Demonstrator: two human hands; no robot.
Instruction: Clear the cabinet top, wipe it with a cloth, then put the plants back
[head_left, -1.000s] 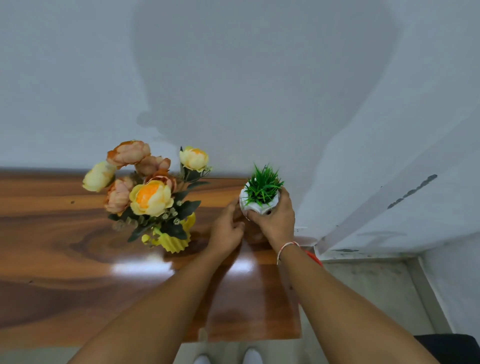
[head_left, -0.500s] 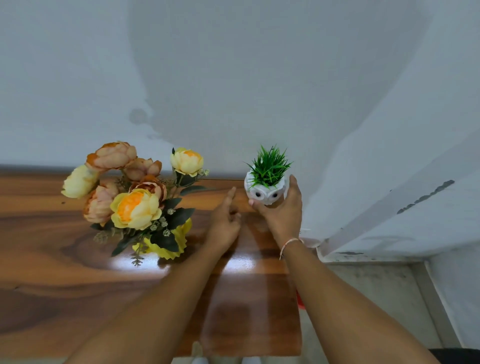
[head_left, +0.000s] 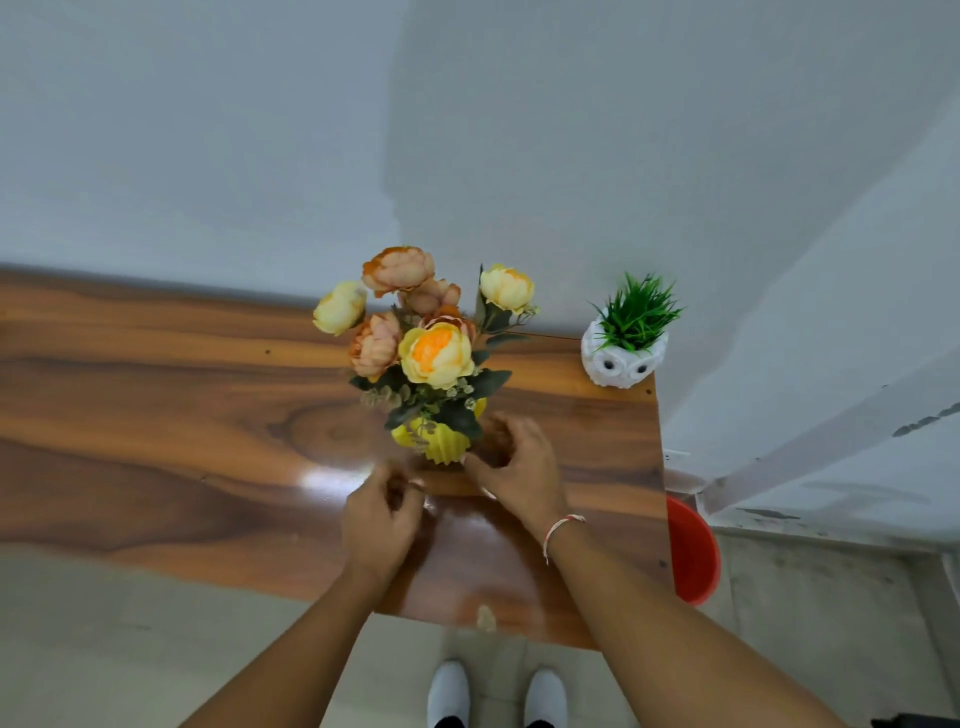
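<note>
A glossy wooden cabinet top (head_left: 156, 415) runs along the grey wall. In its far right corner stands a white owl pot with green grass (head_left: 623, 353), free of both hands. Near the middle sits a ribbed yellow vase (head_left: 441, 441) of yellow and peach flowers (head_left: 431, 332). My right hand (head_left: 514, 462) is curled open just right of the vase, fingertips close to its base; contact is unclear. My left hand (head_left: 379, 514) hovers below and left of the vase, fingers loosely apart, holding nothing.
A red bucket (head_left: 693, 556) stands on the floor beside the cabinet's right edge. The grey wall rises directly behind the top. My white shoes (head_left: 493, 693) show below the cabinet's front edge. No cloth is in view.
My right hand let go of the owl pot, which now stands in the far right corner. Both hands moved over to the yellow vase.
</note>
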